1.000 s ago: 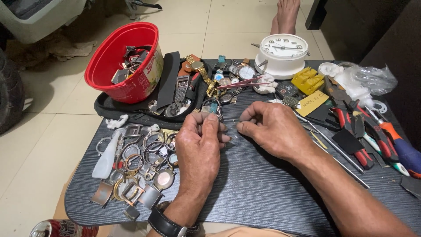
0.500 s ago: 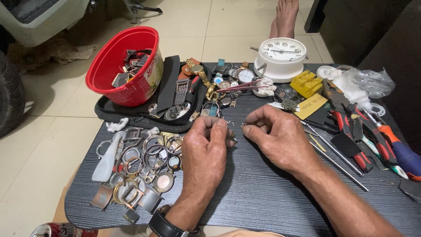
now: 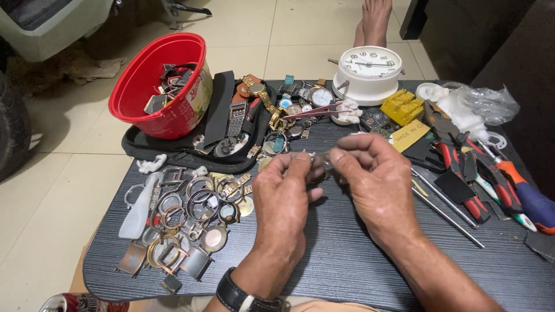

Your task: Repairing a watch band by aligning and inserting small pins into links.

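Left hand (image 3: pixel 286 199), right hand (image 3: pixel 373 179): both pinch one small metal part (image 3: pixel 315 160) above the counter (image 3: pixel 358 260), just before the red bowl (image 3: pixel 159 92). Risk: a slipped pinch probably loses it among the watch cases (image 3: pixel 185 219).

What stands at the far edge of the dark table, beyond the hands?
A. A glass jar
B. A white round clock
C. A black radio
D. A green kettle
B: the white round clock stands at the far edge of the table, beyond both hands.
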